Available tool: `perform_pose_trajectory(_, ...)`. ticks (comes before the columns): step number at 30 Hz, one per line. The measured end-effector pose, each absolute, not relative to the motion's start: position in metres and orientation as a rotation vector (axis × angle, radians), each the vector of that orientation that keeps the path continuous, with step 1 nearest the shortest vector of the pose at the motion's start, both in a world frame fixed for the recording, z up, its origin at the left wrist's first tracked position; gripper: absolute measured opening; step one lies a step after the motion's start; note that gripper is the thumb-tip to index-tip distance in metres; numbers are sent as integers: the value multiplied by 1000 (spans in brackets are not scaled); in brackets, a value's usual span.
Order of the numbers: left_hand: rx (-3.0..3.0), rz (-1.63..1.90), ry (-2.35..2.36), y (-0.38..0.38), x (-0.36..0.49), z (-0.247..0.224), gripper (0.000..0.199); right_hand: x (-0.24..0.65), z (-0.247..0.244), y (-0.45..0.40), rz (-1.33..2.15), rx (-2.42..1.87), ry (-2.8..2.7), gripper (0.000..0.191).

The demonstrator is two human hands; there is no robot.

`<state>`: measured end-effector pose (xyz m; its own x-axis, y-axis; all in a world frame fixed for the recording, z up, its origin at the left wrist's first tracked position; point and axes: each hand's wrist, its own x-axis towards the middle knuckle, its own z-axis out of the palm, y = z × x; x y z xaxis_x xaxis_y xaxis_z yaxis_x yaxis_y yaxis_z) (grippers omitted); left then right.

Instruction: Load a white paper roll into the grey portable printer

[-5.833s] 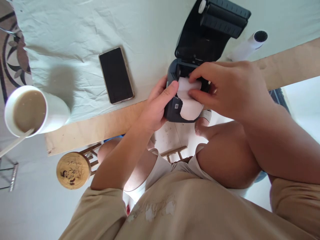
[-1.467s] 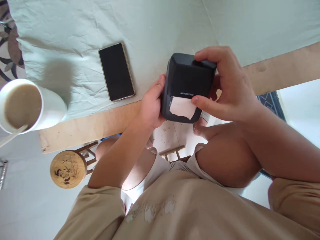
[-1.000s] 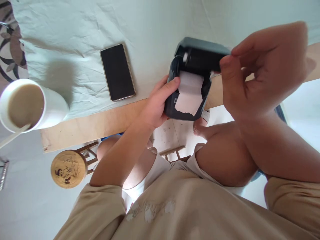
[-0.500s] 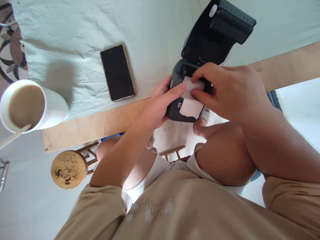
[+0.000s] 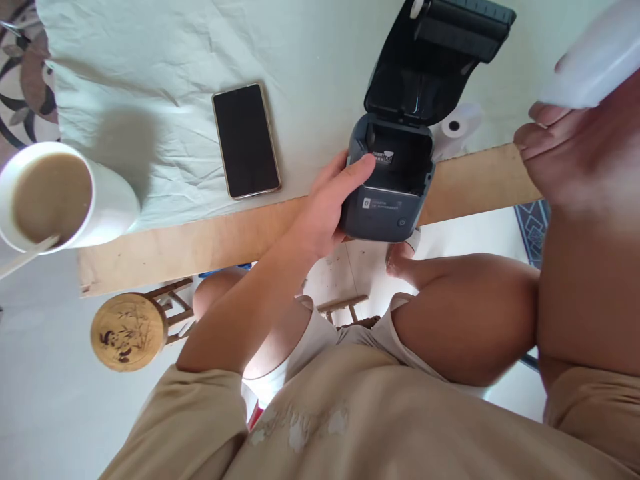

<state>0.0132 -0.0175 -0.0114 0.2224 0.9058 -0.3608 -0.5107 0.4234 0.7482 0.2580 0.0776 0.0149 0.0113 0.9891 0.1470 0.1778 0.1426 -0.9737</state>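
My left hand [image 5: 333, 203] grips the left side of a dark portable printer [image 5: 383, 217], its thumb over the edge of the compartment. The printer's black lid [image 5: 425, 67] stands open, and the compartment inside holds no roll. At the right edge of the view, my right hand [image 5: 575, 143] has its fingers curled round a white paper roll [image 5: 597, 57], blurred by motion. Another white roll [image 5: 453, 127] with a dark core lies on the cloth just right of the printer, partly hidden by it.
A phone [image 5: 247, 141] lies on the pale cloth [image 5: 310, 53], left of the printer. A white cup [image 5: 113, 213] of brown drink with a spoon [image 5: 30, 257] stands far left. Below the wooden table edge [image 5: 200, 247] is a round stool [image 5: 129, 332].
My right hand has lifted the white roll out of the printer and moved right with it. The compartment and the second roll now show. My left hand still holds the printer.
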Motion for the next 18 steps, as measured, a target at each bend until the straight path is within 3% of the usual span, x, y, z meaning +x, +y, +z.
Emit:
perform_pose_trajectory(7, 560, 1058, 889, -18, 16, -14, 24, 279, -19, 92, 613, -1338, -1569, 31)
perform_pose_trajectory(12, 547, 1081, 896, -18, 16, -13, 22, 282, -9, 85, 341, -1834, -1738, 46)
perform_pose_trajectory(16, 547, 1074, 891, -19, 17, -12, 21, 270, 8, 66, 122, -1239, -1964, 60)
perform_pose_trajectory(18, 554, 1094, 869, -20, 17, -12, 21, 259, 13, 62, 94, -1137, -2104, 62)
